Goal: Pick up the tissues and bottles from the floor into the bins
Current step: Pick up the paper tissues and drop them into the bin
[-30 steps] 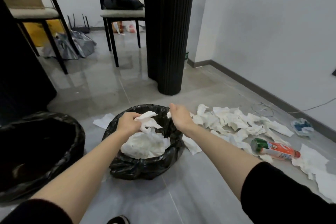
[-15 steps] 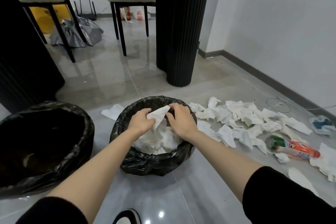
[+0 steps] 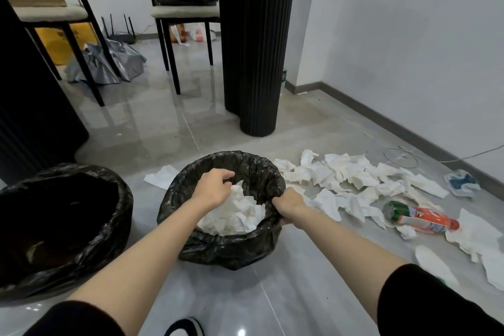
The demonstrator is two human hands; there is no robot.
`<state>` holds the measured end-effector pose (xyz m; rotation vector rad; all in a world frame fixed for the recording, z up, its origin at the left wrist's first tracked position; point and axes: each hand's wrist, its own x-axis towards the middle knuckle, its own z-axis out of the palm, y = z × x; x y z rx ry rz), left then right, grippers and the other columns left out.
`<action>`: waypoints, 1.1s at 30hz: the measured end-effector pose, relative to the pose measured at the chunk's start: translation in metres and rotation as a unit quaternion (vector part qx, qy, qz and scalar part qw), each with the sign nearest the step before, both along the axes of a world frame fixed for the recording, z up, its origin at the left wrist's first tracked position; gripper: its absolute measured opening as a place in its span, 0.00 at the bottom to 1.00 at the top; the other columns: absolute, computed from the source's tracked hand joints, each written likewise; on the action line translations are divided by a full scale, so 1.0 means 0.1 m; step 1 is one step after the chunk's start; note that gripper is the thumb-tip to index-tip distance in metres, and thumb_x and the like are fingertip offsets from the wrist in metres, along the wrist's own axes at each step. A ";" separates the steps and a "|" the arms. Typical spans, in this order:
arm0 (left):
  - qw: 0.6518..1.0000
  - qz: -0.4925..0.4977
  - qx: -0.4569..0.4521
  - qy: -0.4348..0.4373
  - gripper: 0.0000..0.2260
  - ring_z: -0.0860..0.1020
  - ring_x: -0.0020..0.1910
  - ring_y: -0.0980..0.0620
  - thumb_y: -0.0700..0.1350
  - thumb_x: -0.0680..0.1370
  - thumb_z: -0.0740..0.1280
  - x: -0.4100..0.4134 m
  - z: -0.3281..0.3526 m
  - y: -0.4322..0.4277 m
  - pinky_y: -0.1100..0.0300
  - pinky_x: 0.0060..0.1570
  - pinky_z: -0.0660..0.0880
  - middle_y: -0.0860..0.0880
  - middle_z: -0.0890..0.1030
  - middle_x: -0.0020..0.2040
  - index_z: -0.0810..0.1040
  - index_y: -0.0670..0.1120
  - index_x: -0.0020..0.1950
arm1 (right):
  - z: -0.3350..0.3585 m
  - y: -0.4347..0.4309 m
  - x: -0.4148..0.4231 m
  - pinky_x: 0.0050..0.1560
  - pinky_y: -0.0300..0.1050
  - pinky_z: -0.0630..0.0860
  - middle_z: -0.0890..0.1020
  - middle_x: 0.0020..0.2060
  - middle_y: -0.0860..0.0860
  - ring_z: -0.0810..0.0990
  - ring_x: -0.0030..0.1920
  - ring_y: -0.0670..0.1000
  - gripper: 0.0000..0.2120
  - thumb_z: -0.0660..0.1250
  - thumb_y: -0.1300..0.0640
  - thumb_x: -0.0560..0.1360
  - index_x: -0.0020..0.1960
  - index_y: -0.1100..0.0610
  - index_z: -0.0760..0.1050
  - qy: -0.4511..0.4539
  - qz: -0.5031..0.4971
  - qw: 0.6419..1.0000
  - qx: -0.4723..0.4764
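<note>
On the grey floor [image 3: 163, 123] stand two black-lined bins: the second bin [image 3: 109, 240] at left and the tissue bin [image 3: 218, 248] in the middle, part filled with white wads. To its right sprawl loose tissues [image 3: 354, 177], too overlapped to count, with one lone tissue [image 3: 162, 176] on its left. One bottle [image 3: 420, 217] lies among them, its long axis left to right, nearer the right grip [image 3: 289, 203], which clasps the tissue bin's rim. The left grip [image 3: 215, 188] hangs slack, seemingly empty, over the wads.
</note>
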<state>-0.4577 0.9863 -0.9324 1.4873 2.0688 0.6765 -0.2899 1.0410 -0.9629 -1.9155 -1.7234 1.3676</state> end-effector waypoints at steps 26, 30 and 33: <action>0.989 -0.029 0.134 0.054 0.16 0.66 0.71 0.50 0.41 0.80 0.59 0.25 0.36 0.14 0.61 0.68 0.60 0.48 0.67 0.72 0.72 0.46 0.68 | 0.24 0.38 0.12 0.28 0.49 0.82 0.72 0.66 0.59 0.81 0.37 0.58 0.18 0.60 0.64 0.78 0.67 0.61 0.65 0.305 -0.234 0.923 -0.027; 0.991 -0.009 0.114 0.068 0.18 0.60 0.74 0.50 0.42 0.81 0.58 -0.03 0.28 0.23 0.60 0.71 0.55 0.47 0.64 0.74 0.69 0.46 0.71 | 0.35 0.58 -0.14 0.35 0.48 0.81 0.73 0.62 0.59 0.81 0.47 0.61 0.15 0.59 0.66 0.79 0.65 0.62 0.66 0.348 -0.232 0.908 -0.040; 0.992 -0.009 0.105 0.069 0.18 0.52 0.77 0.48 0.43 0.82 0.57 -0.18 0.23 0.37 0.56 0.73 0.51 0.45 0.60 0.76 0.67 0.45 0.72 | 0.39 0.73 -0.32 0.46 0.51 0.79 0.73 0.62 0.59 0.80 0.53 0.62 0.15 0.59 0.66 0.80 0.66 0.62 0.65 0.377 -0.222 0.897 -0.061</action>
